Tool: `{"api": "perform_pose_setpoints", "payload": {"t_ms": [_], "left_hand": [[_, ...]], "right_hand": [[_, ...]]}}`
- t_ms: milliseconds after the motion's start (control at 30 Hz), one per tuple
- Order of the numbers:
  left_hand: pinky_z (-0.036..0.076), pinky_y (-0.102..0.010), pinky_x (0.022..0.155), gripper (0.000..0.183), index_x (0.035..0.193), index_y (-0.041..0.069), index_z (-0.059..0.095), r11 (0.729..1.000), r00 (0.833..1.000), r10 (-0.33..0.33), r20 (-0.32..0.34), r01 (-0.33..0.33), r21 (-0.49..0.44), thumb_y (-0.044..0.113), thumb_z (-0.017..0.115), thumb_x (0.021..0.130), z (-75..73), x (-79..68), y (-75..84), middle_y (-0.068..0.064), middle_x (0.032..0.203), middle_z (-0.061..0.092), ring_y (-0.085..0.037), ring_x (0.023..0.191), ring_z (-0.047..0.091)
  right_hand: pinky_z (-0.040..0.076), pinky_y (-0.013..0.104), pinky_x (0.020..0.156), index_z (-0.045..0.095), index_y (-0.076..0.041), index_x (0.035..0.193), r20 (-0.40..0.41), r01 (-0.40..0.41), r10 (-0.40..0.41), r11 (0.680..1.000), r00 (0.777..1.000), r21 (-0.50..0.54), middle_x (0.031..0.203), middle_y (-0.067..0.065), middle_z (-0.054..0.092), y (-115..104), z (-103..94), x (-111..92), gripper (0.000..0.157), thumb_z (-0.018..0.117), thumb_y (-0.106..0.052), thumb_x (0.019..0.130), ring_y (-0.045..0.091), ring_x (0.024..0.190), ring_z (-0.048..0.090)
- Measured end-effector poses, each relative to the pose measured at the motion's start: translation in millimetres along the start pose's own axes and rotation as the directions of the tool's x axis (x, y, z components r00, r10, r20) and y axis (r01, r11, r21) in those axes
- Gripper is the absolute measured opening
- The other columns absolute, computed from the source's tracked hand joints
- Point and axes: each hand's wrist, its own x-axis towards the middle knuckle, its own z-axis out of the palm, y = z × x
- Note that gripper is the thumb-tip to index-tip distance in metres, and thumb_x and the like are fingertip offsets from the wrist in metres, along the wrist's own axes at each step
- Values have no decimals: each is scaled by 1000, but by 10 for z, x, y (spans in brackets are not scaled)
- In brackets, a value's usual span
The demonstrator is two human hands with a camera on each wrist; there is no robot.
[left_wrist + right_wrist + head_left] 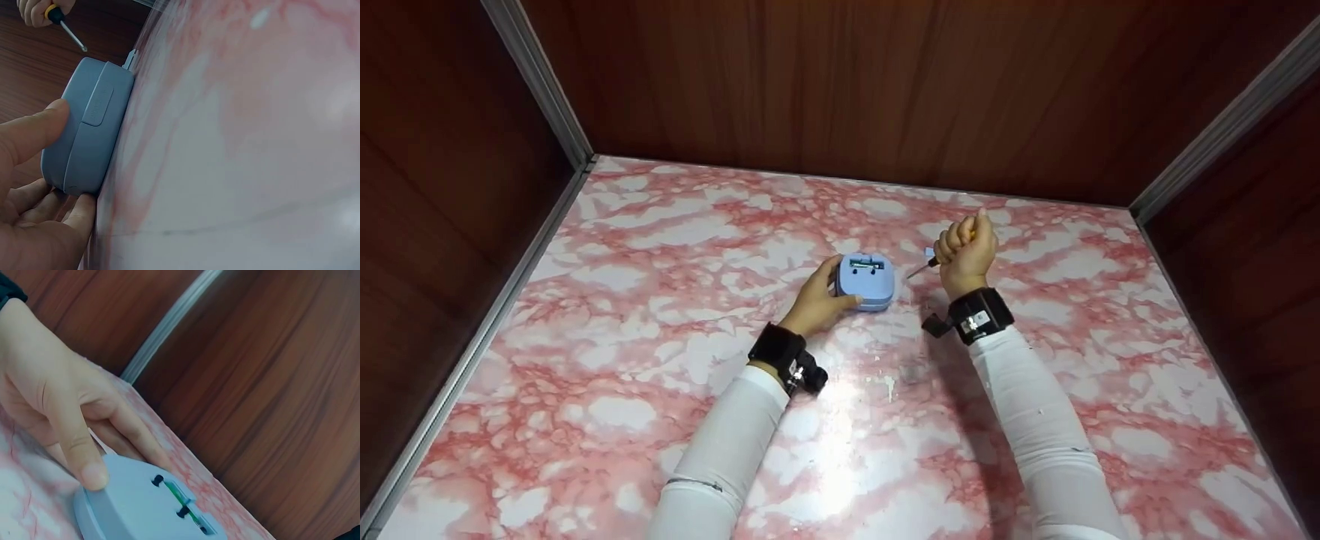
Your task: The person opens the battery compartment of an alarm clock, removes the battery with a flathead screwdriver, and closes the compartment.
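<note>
A rounded light-blue plastic case (867,281) sits on the marbled tabletop, a slot in its upper face showing something green inside. Two small black pieces (183,512) stand beside that slot. My left hand (819,300) grips the case from its left side, thumb on the near edge and fingers around the far side. To the right, my right hand (966,251) holds a screwdriver (70,35) with a yellow and black handle. Its metal shaft points down-left towards the case, and the tip is apart from it.
A small light-blue piece (930,252) lies on the table (660,330) by the right hand, partly hidden. Dark wood-look panels (840,90) close in the back and both sides, with metal strips (547,90) at the corners.
</note>
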Motion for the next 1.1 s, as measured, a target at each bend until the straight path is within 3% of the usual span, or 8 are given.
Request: {"api": "perform_pose_setpoints", "payload": {"t_ms": [533, 833, 1100], "left_hand": [[38, -35, 117, 84, 156, -4, 28, 1000, 1000, 26, 2, -26, 12, -6, 74, 86, -12, 32, -1, -25, 156, 37, -33, 147, 35], [40, -37, 116, 85, 157, -3, 27, 1000, 1000, 16, 1, -16, -22, -10, 73, 85, 1, 27, -14, -25, 157, 36, -35, 146, 35], [41, -38, 116, 85, 156, -4, 28, 999, 1000, 28, 2, -28, -16, -9, 74, 84, -11, 18, -19, -26, 156, 37, -37, 145, 37]], "right_hand": [[6, 24, 35, 29, -15, 50, 47, 36, -34, 998, 998, -46, 43, -8, 23, 210, 261, 94, 57, 17, -10, 105, 7, 37, 13], [7, 23, 35, 31, -15, 50, 3, 84, -84, 994, 996, -66, 41, -10, 28, 348, 315, 133, 54, 21, -8, 103, 4, 35, 18], [7, 22, 36, 31, -16, 50, 25, 96, -94, 989, 995, -115, 40, -11, 30, 419, 321, 143, 51, 22, -5, 99, 4, 36, 18]]}}
